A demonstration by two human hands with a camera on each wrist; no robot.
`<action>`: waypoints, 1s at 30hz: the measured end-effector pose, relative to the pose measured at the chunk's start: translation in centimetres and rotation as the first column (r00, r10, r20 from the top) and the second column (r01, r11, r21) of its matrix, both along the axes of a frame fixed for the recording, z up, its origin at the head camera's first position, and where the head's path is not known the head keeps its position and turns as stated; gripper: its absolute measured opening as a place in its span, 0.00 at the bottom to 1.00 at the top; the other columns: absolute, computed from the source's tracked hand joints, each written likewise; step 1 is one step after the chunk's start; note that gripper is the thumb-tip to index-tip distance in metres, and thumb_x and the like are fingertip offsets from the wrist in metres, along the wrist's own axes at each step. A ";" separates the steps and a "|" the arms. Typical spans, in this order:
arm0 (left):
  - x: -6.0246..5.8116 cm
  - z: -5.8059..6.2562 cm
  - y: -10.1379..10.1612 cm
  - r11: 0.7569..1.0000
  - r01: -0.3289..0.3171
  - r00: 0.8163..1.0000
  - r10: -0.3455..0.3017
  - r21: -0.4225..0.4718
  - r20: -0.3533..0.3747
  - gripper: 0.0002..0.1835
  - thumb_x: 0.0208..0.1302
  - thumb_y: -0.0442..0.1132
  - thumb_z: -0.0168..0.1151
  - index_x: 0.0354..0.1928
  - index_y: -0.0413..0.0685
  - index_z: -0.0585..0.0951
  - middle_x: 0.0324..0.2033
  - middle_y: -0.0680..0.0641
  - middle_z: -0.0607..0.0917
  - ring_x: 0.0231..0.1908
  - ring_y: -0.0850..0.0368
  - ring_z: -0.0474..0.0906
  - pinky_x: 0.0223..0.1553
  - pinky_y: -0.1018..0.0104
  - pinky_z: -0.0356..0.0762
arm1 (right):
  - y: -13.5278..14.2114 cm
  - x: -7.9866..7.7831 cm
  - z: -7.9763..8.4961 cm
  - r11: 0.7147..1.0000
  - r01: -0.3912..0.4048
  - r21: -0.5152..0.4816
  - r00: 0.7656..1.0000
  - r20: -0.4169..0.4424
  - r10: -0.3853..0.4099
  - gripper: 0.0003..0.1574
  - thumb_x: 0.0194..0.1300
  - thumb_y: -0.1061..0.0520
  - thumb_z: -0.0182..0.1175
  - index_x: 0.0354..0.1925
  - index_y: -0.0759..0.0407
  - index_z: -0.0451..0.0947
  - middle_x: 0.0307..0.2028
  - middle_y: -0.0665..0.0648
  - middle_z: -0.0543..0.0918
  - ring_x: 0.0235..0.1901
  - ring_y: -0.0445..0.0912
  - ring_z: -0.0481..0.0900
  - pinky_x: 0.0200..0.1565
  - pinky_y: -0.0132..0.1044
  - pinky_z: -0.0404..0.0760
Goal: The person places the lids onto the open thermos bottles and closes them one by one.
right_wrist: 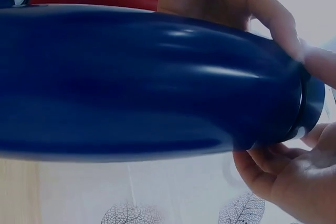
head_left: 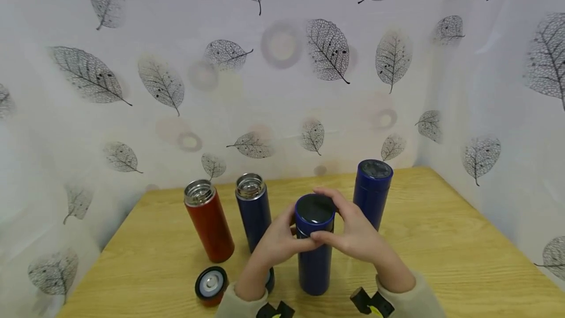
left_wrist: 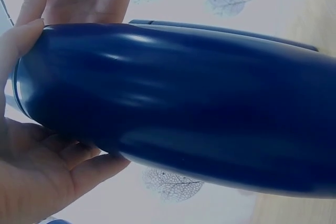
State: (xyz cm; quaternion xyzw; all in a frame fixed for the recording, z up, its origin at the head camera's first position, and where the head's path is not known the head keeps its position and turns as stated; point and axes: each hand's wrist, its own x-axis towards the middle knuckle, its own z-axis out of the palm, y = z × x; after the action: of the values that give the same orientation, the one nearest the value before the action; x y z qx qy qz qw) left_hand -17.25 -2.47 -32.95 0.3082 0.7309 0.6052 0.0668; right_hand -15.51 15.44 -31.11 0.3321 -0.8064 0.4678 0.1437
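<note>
A blue thermos flask point(head_left: 315, 269) stands upright on the table between my hands, its dark-topped lid point(head_left: 315, 209) in place, with a thin silvery line at the seam. My left hand point(head_left: 282, 239) grips it from the left near the neck, thumb across the front. From the right, my right hand point(head_left: 355, 232) curls round the lid, with the thumb at its lower edge. In the left wrist view the glossy flask body point(left_wrist: 199, 98) fills the middle. The right wrist view shows the same body point(right_wrist: 131, 82) with fingers round its upper end.
An uncapped red flask point(head_left: 211, 229) and an uncapped dark blue flask point(head_left: 255, 212) stand to the left. An upturned lid point(head_left: 211, 283) lies before the red one; another lid point(head_left: 269, 281) is partly hidden by my left wrist. A capped blue flask point(head_left: 372, 193) stands behind my right hand.
</note>
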 end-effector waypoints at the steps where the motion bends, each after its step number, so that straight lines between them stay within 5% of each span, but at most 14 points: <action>1: 0.0 0.0 0.0 1.000 -0.005 1.000 0.005 -0.004 -0.001 0.32 0.51 0.36 0.65 0.59 0.47 0.64 0.50 0.46 0.72 0.46 0.54 0.71 0.41 0.63 0.73 | -0.1 0.0 0.0 1.000 0.022 0.003 1.000 0.008 -0.022 0.43 0.48 0.57 0.68 0.59 0.59 0.60 0.52 0.55 0.71 0.50 0.46 0.71 0.49 0.43 0.70; 8: -0.1 -0.1 -0.2 1.000 -0.014 0.999 0.013 -0.023 -0.033 0.33 0.50 0.35 0.65 0.60 0.45 0.63 0.50 0.46 0.73 0.46 0.53 0.72 0.40 0.65 0.73 | -0.6 0.0 -0.2 0.993 0.114 0.025 0.993 0.016 -0.114 0.42 0.46 0.49 0.69 0.58 0.53 0.63 0.50 0.51 0.69 0.46 0.43 0.71 0.46 0.42 0.72; 15: -0.2 -0.1 -0.1 0.999 0.043 0.998 -0.043 0.000 -0.036 0.34 0.52 0.35 0.63 0.61 0.48 0.61 0.53 0.46 0.70 0.50 0.55 0.69 0.46 0.62 0.70 | -0.1 0.0 0.0 0.996 -0.009 0.093 0.996 -0.084 0.017 0.39 0.53 0.57 0.64 0.61 0.54 0.59 0.58 0.55 0.63 0.54 0.50 0.65 0.48 0.49 0.69; 19: -0.2 -0.1 0.2 1.000 0.014 0.999 -0.013 0.007 -0.043 0.34 0.51 0.35 0.65 0.60 0.48 0.62 0.51 0.47 0.72 0.47 0.55 0.71 0.43 0.65 0.72 | 0.1 0.0 0.2 0.995 -0.023 0.095 0.991 -0.131 0.035 0.39 0.53 0.59 0.64 0.61 0.57 0.59 0.58 0.57 0.64 0.56 0.51 0.64 0.49 0.48 0.69; 30: 0.2 -0.4 0.4 0.996 -0.092 0.996 0.092 0.015 0.003 0.35 0.45 0.34 0.69 0.57 0.44 0.64 0.50 0.46 0.71 0.50 0.54 0.69 0.45 0.62 0.71 | -1.4 0.2 -0.3 0.979 0.206 0.016 0.977 -0.063 -0.204 0.43 0.38 0.53 0.74 0.54 0.55 0.68 0.44 0.51 0.69 0.43 0.43 0.70 0.43 0.44 0.72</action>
State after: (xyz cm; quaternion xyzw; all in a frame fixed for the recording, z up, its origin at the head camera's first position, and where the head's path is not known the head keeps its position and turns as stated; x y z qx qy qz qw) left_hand -17.09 -2.10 -33.30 0.2740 0.7397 0.6135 0.0376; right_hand -15.28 14.05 -31.46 0.2629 -0.8368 0.4311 0.2119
